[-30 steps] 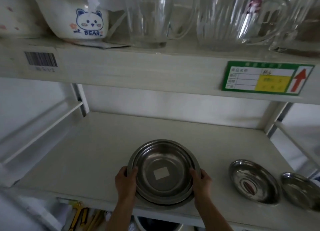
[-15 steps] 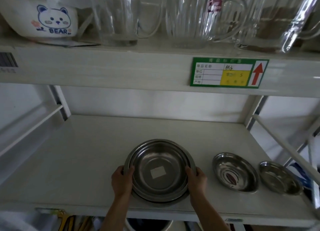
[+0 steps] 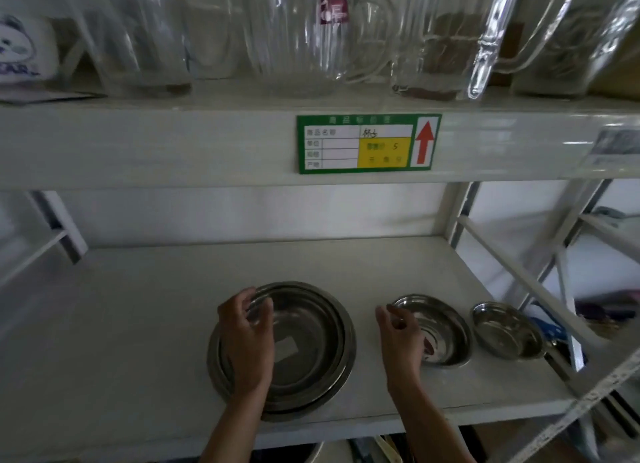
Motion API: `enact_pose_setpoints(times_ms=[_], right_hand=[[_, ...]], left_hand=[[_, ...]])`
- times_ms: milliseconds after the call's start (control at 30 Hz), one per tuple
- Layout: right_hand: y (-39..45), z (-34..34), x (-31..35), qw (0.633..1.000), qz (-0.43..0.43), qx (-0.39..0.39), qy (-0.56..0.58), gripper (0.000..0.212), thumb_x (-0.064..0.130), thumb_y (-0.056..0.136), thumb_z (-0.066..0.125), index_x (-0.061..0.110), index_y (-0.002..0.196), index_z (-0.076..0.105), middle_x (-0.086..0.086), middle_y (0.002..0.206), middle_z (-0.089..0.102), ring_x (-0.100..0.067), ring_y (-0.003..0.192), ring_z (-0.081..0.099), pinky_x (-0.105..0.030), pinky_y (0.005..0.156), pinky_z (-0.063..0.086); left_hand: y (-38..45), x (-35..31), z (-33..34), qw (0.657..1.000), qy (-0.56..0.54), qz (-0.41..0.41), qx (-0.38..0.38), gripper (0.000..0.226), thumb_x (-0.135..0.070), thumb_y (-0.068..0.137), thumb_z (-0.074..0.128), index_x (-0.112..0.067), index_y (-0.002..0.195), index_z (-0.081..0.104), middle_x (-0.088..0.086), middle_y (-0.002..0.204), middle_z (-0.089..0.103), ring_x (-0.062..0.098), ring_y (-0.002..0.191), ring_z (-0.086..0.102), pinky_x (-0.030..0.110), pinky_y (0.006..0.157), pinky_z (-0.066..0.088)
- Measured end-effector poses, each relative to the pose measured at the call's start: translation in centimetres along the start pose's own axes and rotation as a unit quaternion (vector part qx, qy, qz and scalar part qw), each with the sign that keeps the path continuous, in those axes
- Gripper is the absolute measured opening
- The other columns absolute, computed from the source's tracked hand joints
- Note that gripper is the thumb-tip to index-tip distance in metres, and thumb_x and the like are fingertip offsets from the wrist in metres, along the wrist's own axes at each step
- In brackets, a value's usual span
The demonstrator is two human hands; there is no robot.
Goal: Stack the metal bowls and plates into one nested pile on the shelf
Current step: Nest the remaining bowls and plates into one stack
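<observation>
A nested pile of large metal bowls (image 3: 311, 344) rests near the front edge of the white shelf (image 3: 138, 324), with a pale sticker in the top bowl. My left hand (image 3: 247, 338) hovers over the pile's left side, fingers curled and apart, holding nothing. To the right lies a smaller metal plate (image 3: 443, 331). My right hand (image 3: 401, 338) is at that plate's left rim, fingers loosely bent; whether it touches the rim is unclear. A second small metal plate (image 3: 507, 329) lies further right.
The upper shelf (image 3: 173, 143) hangs low overhead, carrying glass jugs (image 3: 294, 36) and a bear-print bowl (image 3: 20, 50). A green label (image 3: 369, 144) is on its front. White frame bars (image 3: 519, 279) cross at the right. Tools show below the shelf.
Both hands have let go of the large bowl pile. The right hand moved right to the smaller plate; the left hand lifted over the pile. The camera view swung right.
</observation>
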State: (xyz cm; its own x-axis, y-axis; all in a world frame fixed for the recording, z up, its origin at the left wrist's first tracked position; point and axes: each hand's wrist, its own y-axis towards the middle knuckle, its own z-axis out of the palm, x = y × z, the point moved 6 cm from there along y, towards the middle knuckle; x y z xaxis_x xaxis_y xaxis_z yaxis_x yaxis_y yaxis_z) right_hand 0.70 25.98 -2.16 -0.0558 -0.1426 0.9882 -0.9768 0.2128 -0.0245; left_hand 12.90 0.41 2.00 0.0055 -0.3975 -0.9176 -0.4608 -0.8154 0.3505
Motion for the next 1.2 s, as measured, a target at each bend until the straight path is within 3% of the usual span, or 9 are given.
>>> enact_pose_setpoints(times_ms=[167, 233, 333, 500, 600, 767, 933, 1100, 1200], right_hand=[[2.9, -5.2, 0.4, 0.997, 0.004, -0.071, 0.040, 0.023, 0.032, 0.084, 0.070, 0.016, 0.100, 0.071, -0.004, 0.076, 0.068, -0.022, 0.073, 0.065, -0.045, 0.078, 0.057], [3.8, -7.6, 0.0, 0.993, 0.007, -0.099, 0.056, 0.021, 0.032, 0.085, 0.069, 0.017, 0.100, 0.071, -0.006, 0.088, 0.071, -0.025, 0.083, 0.068, -0.045, 0.078, 0.059], [4.7, -11.7, -1.3, 0.986, 0.033, -0.145, 0.078, 0.023, 0.030, 0.088, 0.064, 0.014, 0.105, 0.068, -0.006, 0.089, 0.070, -0.022, 0.083, 0.066, -0.039, 0.078, 0.056], [6.6, -16.8, -5.6, 0.979, 0.071, -0.179, 0.074, 0.045, 0.051, 0.081, 0.059, 0.015, 0.106, 0.065, -0.007, 0.087, 0.062, -0.016, 0.074, 0.052, -0.027, 0.062, 0.044], [8.1, -18.5, -8.8, 0.972, 0.111, -0.195, 0.070, 0.063, 0.064, 0.073, 0.057, 0.014, 0.111, 0.063, -0.008, 0.090, 0.060, -0.020, 0.079, 0.054, -0.038, 0.067, 0.048], [9.1, -20.5, -8.5, 0.968, 0.172, -0.172, 0.064, 0.033, 0.030, 0.096, 0.054, -0.003, 0.094, 0.062, -0.013, 0.067, 0.058, -0.023, 0.054, 0.052, -0.031, 0.050, 0.044], [12.1, -20.5, -10.8, 0.973, 0.188, -0.136, -0.003, 0.070, 0.061, 0.078, 0.049, 0.004, 0.116, 0.062, -0.021, 0.099, 0.070, -0.037, 0.091, 0.067, -0.048, 0.080, 0.057], [12.0, -20.7, -8.7, 0.971, 0.197, -0.125, -0.051, 0.059, 0.041, 0.093, 0.052, 0.005, 0.139, 0.043, -0.021, 0.127, 0.059, -0.039, 0.114, 0.056, -0.044, 0.091, 0.047], [12.6, -20.6, -9.6, 0.971, 0.197, -0.117, -0.072, 0.056, 0.039, 0.092, 0.053, 0.008, 0.138, 0.045, -0.021, 0.126, 0.061, -0.040, 0.112, 0.058, -0.050, 0.096, 0.049]], left_hand=[[-4.3, -4.4, 7.1, 0.988, -0.083, -0.008, 0.129, 0.016, -0.019, 0.089, 0.064, -0.015, 0.104, 0.062, 0.000, 0.097, 0.067, -0.006, 0.083, 0.062, 0.013, 0.078, 0.049], [-6.8, -5.0, 10.1, 0.974, -0.094, -0.034, 0.206, 0.020, -0.027, 0.088, 0.064, -0.016, 0.106, 0.064, 0.001, 0.097, 0.069, 0.001, 0.086, 0.065, 0.016, 0.079, 0.052], [-10.3, -5.1, 13.4, 0.936, -0.136, -0.139, 0.293, 0.029, -0.038, 0.083, 0.063, -0.020, 0.105, 0.060, 0.008, 0.096, 0.067, 0.031, 0.092, 0.067, 0.046, 0.082, 0.056], [-14.6, -2.9, 16.8, 0.872, -0.106, -0.284, 0.384, 0.035, -0.020, 0.095, 0.054, -0.004, 0.125, 0.043, 0.010, 0.086, 0.058, 0.022, 0.070, 0.059, 0.029, 0.052, 0.051], [-15.9, -0.9, 18.2, 0.856, -0.077, -0.318, 0.400, 0.047, -0.022, 0.097, 0.052, -0.006, 0.136, 0.032, 0.011, 0.086, 0.056, 0.021, 0.064, 0.057, 0.024, 0.043, 0.048], [-16.8, 0.6, 20.4, 0.849, -0.034, -0.339, 0.404, 0.051, -0.023, 0.097, 0.051, -0.007, 0.139, 0.027, 0.018, 0.099, 0.055, 0.020, 0.059, 0.056, 0.023, 0.036, 0.044], [-17.0, 2.6, 23.5, 0.849, -0.034, -0.361, 0.385, 0.034, -0.016, 0.093, 0.048, 0.003, 0.120, 0.045, 0.024, 0.078, 0.060, 0.025, 0.044, 0.055, 0.029, 0.041, 0.048], [-16.4, 13.2, 29.4, 0.878, 0.005, -0.334, 0.343, 0.054, -0.045, 0.062, 0.053, -0.013, 0.106, 0.054, 0.025, 0.092, 0.071, 0.037, 0.070, 0.071, 0.057, 0.064, 0.059], [-16.5, 11.0, 28.3, 0.873, 0.004, -0.343, 0.346, 0.039, -0.033, 0.073, 0.058, -0.011, 0.104, 0.052, 0.028, 0.095, 0.069, 0.040, 0.071, 0.071, 0.056, 0.060, 0.059]])
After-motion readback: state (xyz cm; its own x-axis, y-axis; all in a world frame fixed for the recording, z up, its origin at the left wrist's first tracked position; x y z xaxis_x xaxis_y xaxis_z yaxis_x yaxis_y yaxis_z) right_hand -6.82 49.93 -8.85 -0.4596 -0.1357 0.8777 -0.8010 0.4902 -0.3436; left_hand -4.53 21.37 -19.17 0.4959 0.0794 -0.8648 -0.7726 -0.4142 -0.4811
